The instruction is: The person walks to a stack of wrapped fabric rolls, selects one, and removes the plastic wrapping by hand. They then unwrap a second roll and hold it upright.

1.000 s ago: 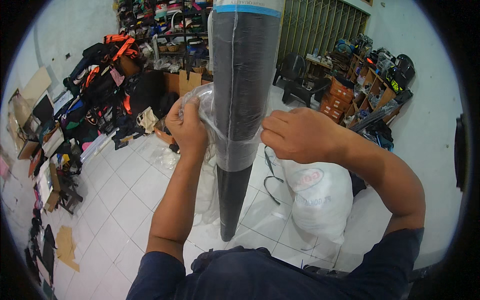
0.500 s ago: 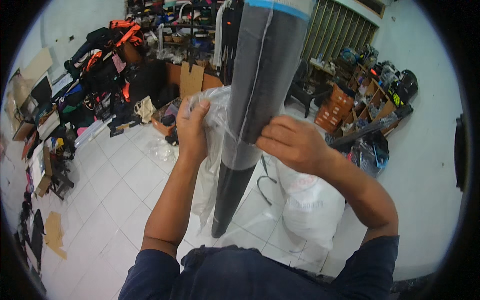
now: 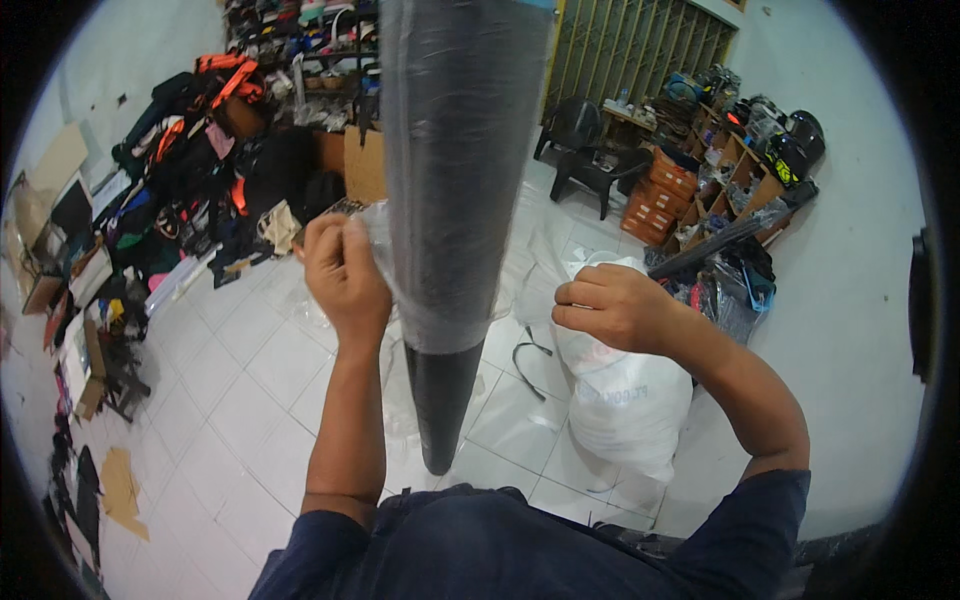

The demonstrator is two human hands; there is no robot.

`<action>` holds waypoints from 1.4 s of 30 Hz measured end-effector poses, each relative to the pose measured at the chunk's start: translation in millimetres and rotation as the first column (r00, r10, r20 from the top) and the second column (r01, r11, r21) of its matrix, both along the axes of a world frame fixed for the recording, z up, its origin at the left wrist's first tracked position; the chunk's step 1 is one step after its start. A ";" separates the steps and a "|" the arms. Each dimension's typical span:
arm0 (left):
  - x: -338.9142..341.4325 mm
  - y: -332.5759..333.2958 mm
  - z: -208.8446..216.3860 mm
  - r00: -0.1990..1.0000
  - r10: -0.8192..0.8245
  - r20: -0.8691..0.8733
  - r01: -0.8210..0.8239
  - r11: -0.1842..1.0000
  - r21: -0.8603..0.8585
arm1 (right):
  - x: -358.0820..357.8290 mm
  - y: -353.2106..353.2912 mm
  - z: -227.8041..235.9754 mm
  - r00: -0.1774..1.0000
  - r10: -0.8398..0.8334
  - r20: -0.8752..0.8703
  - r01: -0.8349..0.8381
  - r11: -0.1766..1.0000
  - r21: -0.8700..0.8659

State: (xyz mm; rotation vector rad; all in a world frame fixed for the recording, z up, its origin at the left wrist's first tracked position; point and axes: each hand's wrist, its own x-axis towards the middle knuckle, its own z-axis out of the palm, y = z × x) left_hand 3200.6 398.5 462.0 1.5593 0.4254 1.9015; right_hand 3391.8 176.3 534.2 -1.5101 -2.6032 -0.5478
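Note:
A tall dark roll [image 3: 450,180] stands upright before me, its foot on the floor tiles. Clear plastic wrap covers its upper part, while the lower end is bare and black. My left hand [image 3: 345,280] is closed on the clear plastic sheet [image 3: 378,222] at the roll's left side. To the right, apart from the roll, my right hand [image 3: 620,308] pinches another stretch of the same sheet, which spans thinly from the roll to the fingers. Parts of the sheet behind the roll are hidden.
A full white sack [image 3: 630,415] sits on the floor below my right hand. A black strap [image 3: 527,365] lies beside it. Heaped bags and clothes [image 3: 200,170] fill the left wall. Black plastic chairs [image 3: 597,172], orange boxes [image 3: 660,195] and a wooden shelf [image 3: 720,190] stand at the far right.
My hands have moved apart, the right one off the roll with plastic stretched from it. In the picture the roll's upper part has shifted left.

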 end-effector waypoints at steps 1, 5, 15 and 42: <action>0.8 2.6 -3.0 0.996 -0.071 0.044 0.073 0.997 -0.038 | 10.4 0.7 1.4 1.000 0.004 0.023 -0.004 1.000 0.000; -1.5 10.5 -16.8 0.811 -0.502 0.299 0.568 0.799 -0.198 | 25.4 -0.7 -6.2 0.970 -0.079 -0.230 0.111 0.985 0.131; 2.4 -10.5 -42.7 0.759 -0.647 -0.075 0.620 0.752 -0.223 | -52.6 82.2 -81.4 -0.338 0.102 -0.936 0.399 0.916 -0.044; -24.0 9.4 -131.8 0.448 -0.891 0.075 0.754 0.331 -0.568 | -28.8 113.4 -59.3 -0.630 0.183 -0.754 0.217 0.975 0.056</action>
